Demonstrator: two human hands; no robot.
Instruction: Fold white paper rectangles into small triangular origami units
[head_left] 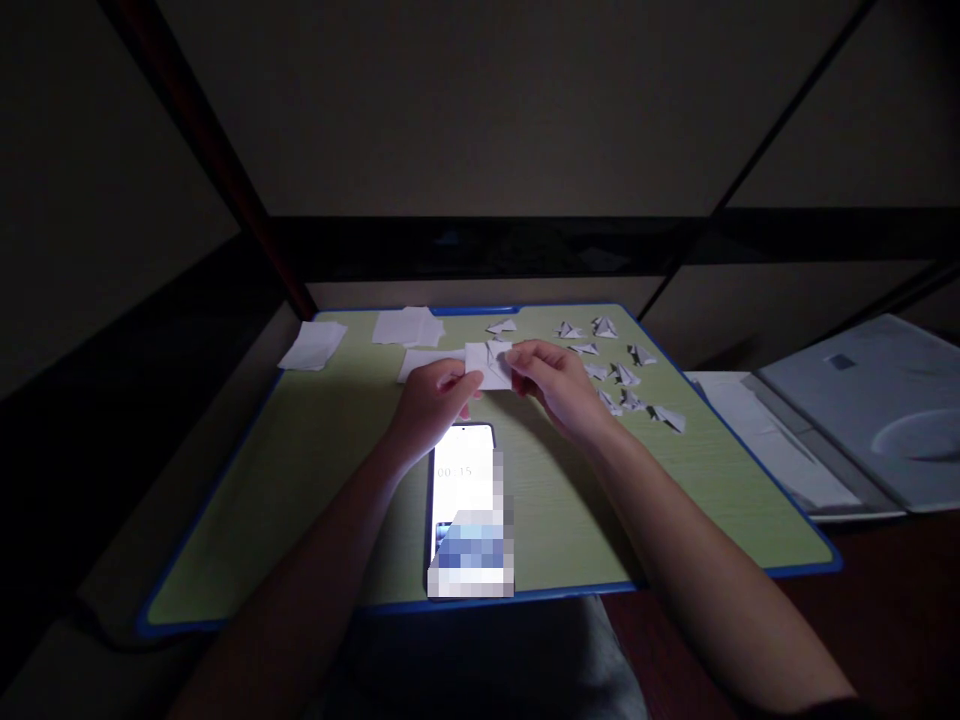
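Observation:
A small white sheet of paper (478,370), with folded flaps on its right part, is held up above the table. My left hand (431,405) pinches its left edge, thumb on the near face. My right hand (553,380) grips its right edge, with the thumb and fingertips at a folded flap. Just behind the left hand lies another white sheet (412,364), partly hidden by that hand. To the right of my right hand, several small folded paper pieces (625,374) lie scattered, and one more folded piece (502,327) sits farther back.
A lit phone (463,460) showing a timer lies near the front edge of the blue-rimmed green table (300,500). Paper stacks rest at the back left (313,345) and back middle (407,327). Beyond the table's right edge is a large pale box-like object (870,400).

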